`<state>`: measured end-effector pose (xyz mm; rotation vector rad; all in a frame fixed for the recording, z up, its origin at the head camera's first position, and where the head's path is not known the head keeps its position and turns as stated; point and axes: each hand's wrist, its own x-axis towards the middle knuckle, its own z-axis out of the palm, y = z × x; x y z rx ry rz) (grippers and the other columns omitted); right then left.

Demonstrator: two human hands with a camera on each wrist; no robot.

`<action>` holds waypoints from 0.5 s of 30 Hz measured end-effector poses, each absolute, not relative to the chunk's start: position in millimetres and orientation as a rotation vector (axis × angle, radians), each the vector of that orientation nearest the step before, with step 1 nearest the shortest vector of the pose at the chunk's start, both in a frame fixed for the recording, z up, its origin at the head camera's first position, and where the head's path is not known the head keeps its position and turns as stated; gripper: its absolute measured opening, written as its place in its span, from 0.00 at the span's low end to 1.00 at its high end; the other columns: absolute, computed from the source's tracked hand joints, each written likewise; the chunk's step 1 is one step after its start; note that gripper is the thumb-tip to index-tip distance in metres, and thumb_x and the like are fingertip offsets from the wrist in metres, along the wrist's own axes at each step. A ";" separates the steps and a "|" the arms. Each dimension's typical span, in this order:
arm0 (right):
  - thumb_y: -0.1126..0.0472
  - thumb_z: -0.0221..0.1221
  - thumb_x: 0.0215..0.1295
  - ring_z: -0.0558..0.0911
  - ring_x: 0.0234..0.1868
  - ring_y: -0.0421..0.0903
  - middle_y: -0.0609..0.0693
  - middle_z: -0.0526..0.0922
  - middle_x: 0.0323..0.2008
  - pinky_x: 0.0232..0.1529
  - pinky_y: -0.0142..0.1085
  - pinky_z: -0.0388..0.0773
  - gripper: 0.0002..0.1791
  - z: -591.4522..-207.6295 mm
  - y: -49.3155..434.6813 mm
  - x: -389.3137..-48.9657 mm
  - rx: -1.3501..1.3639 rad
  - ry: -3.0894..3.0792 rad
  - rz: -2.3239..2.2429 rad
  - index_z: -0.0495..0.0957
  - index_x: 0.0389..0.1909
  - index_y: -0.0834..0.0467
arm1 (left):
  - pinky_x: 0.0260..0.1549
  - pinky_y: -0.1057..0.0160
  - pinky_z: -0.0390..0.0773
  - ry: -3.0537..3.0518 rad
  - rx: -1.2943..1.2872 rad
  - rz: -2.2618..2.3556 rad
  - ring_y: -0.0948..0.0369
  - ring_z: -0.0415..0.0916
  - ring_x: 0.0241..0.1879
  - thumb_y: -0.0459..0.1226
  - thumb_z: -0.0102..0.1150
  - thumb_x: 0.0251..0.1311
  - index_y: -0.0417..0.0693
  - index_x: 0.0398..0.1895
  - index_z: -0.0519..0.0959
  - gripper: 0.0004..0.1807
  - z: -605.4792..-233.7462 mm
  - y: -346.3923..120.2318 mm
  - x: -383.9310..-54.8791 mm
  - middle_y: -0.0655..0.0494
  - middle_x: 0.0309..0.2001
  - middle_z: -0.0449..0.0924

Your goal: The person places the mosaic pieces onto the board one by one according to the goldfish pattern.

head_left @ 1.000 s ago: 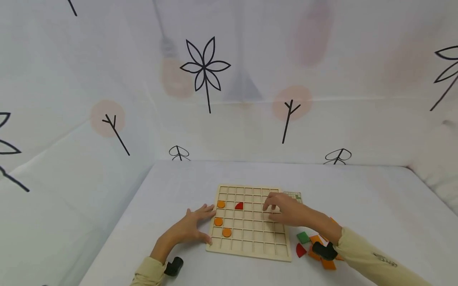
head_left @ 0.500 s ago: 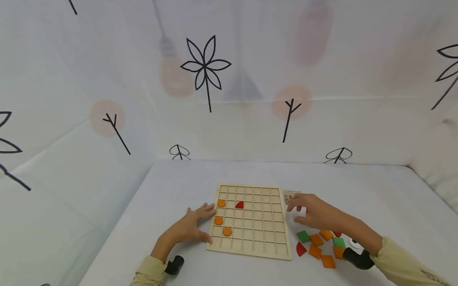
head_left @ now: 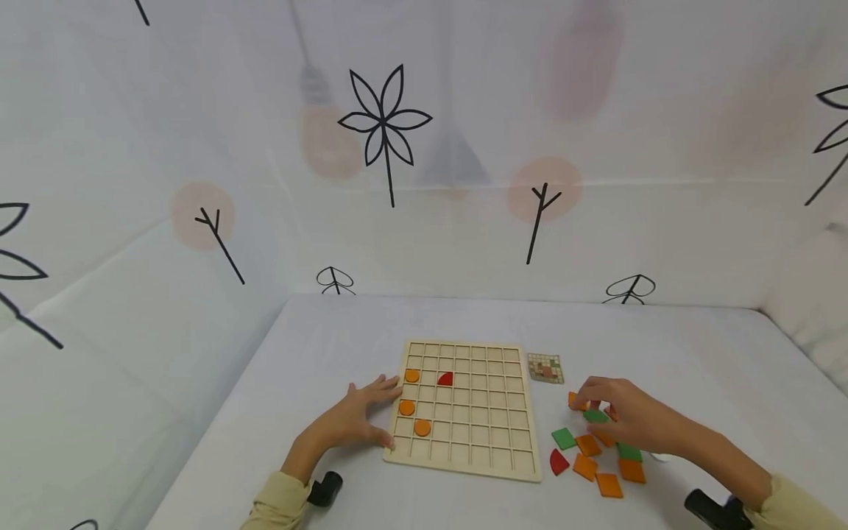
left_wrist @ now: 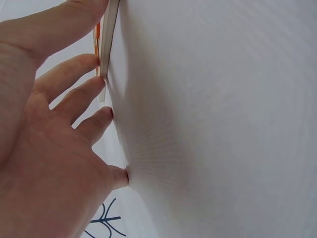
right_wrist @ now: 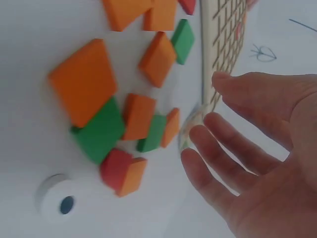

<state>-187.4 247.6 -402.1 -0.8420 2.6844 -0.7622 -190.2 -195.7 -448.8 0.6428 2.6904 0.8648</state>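
Observation:
A pale wooden grid board lies flat on the white table. Along its left edge rests my left hand, fingers and thumb spread; the left wrist view shows the fingertips right at the board's side. Orange discs and a red quarter-circle sit in cells of the board. To the board's right, my right hand is over a scatter of flat pieces. Its fingers bend loosely with nothing between them in the right wrist view. A green tile shows beneath its fingers.
Several orange tiles, a green tile and a red quarter-circle piece lie loose right of the board. A small printed grid card is beyond them. A white round piece with a dark centre lies near the pieces.
My right hand has moved from above the board, past the card, to the loose pieces on the right. My left hand stays at the board's left edge.

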 end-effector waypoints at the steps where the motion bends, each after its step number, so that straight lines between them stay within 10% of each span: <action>1: 0.60 0.67 0.53 0.73 0.34 0.42 0.43 0.76 0.36 0.31 0.30 0.77 0.10 -404.2 250.7 -186.1 -0.838 2.684 -0.760 0.81 0.37 0.51 | 0.63 0.33 0.31 2.690 0.644 0.864 0.50 0.44 0.72 0.51 0.74 0.39 0.49 0.67 0.67 0.48 -449.1 -195.6 -190.4 0.54 0.71 0.57; 15: 0.64 0.68 0.51 0.69 0.30 0.37 0.45 0.74 0.33 0.28 0.27 0.73 0.10 -431.1 279.3 -177.4 -0.772 2.668 -0.807 0.82 0.35 0.52 | 0.63 0.32 0.32 2.696 0.656 0.844 0.50 0.44 0.72 0.52 0.74 0.39 0.50 0.68 0.66 0.48 -450.9 -196.5 -191.6 0.54 0.71 0.57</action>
